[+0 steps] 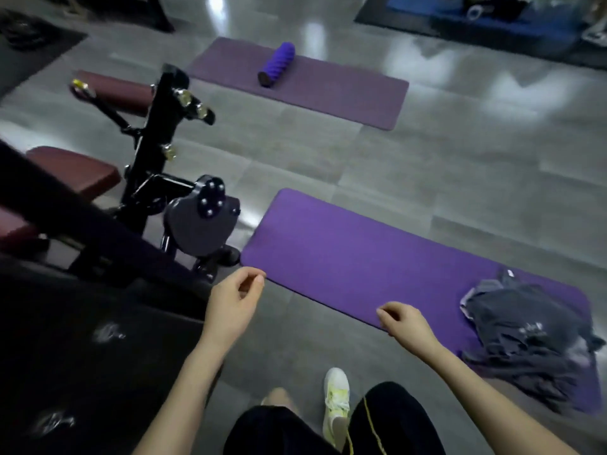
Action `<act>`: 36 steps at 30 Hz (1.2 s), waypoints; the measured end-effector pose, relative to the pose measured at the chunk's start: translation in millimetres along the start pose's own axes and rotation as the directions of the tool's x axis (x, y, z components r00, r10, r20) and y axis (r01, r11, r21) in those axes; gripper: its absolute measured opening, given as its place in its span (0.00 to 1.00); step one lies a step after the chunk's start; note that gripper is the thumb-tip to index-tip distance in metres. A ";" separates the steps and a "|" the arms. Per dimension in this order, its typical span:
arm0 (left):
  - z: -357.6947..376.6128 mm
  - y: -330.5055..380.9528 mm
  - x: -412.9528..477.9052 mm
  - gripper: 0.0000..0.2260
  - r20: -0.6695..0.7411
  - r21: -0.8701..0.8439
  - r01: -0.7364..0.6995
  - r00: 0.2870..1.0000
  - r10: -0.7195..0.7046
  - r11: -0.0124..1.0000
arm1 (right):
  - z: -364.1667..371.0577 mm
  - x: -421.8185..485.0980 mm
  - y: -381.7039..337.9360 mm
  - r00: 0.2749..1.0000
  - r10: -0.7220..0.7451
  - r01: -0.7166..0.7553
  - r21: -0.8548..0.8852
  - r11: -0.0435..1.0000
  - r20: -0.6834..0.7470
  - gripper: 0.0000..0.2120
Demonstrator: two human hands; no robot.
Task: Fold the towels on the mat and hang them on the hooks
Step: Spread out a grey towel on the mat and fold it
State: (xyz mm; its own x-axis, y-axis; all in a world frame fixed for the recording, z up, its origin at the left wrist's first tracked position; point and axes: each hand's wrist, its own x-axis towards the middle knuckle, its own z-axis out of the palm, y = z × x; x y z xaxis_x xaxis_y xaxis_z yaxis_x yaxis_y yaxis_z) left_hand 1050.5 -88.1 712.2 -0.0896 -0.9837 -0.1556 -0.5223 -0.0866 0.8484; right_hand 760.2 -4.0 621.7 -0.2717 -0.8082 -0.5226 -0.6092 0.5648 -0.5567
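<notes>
A purple mat lies on the grey floor in front of me. A crumpled heap of dark grey towels sits on its right end. My left hand hovers over the floor by the mat's near left corner, fingers loosely curled and holding nothing. Over the mat's near edge, my right hand hangs with its fingers loosely curled and nothing in them, left of the towels. No hooks are in view.
A black exercise machine with maroon pads stands at the left, close to the mat's left end. A second purple mat with a purple foam roller lies farther back. My white shoe is on the floor below the mat.
</notes>
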 end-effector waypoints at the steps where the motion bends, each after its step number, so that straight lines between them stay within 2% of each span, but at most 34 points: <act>1: 9.0 10.1 15.2 0.13 0.043 0.006 -0.019 0.999 0.019 1.000 | -10.4 4.8 7.0 0.999 0.034 -0.034 0.017 0.999 -0.029 0.11; 7: 54.9 56.0 110.6 0.10 0.294 0.033 -0.106 0.951 0.091 0.994 | -54.9 30.2 39.0 0.958 0.237 -0.221 0.112 0.969 -0.159 0.07; 16: 153.0 120.5 233.9 0.10 0.574 0.090 -0.272 0.800 0.173 0.958 | -89.3 47.2 75.5 0.842 0.478 -0.429 0.227 0.874 -0.250 0.09; 21: 221.5 155.6 268.4 0.11 0.630 0.087 -0.331 0.749 0.206 0.940 | -122.8 67.5 106.4 0.801 0.542 -0.459 0.319 0.829 -0.255 0.09; 30: 333.8 230.2 327.0 0.09 0.659 0.105 -0.316 0.732 0.172 0.943 | -221.5 137.5 162.5 0.775 0.569 -0.469 0.353 0.809 -0.274 0.10; 36: 427.1 294.1 392.0 0.06 0.723 0.116 -0.423 0.657 0.216 0.899 | -282.7 204.7 189.0 0.728 0.621 -0.499 0.398 0.770 -0.290 0.09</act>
State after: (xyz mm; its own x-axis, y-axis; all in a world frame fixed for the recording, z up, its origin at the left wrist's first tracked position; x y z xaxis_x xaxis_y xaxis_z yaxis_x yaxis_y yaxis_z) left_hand 499.6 -432.1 684.6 -0.7844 -0.5511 -0.2847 -0.5297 0.3563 0.7697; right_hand 378.8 -110.0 592.1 -0.7925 -0.2857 -0.5388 -0.0371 0.9045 -0.4250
